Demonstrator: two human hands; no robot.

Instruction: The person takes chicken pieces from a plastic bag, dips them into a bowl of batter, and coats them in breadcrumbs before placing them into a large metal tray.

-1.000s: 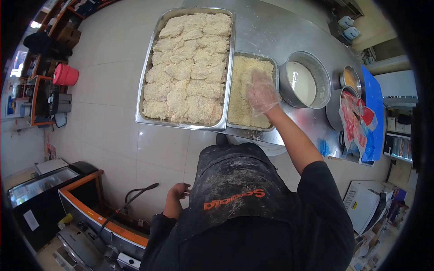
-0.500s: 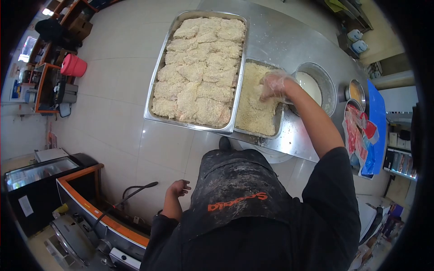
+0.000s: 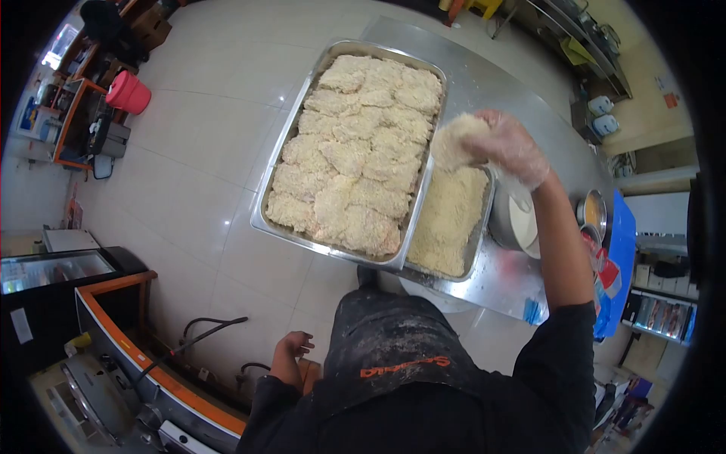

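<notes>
My right hand (image 3: 510,147), in a clear plastic glove, grips a crumb-coated piece (image 3: 457,141) above the back end of the crumb tray (image 3: 488,227). To the left lies a large metal tray (image 3: 261,216) filled with rows of coated pieces (image 3: 355,151). A metal pot (image 3: 499,216) with white liquid stands just right of the crumbs, partly behind my right forearm. My left hand (image 3: 293,349) hangs low beside the dark apron (image 3: 404,340), away from the trays, its fingers apart and nothing in them.
The trays stand on a steel table (image 3: 499,83). Toward its right end are a metal bowl (image 3: 592,212), red and clear plastic bags (image 3: 605,268) and a blue sheet (image 3: 624,257). A counter with an orange edge (image 3: 162,378) is at lower left, a pink bin (image 3: 128,92) at upper left.
My right hand has risen out of the crumbs and moved back and right, now with a coated piece in it. The view has shifted, and my left hand stays low.
</notes>
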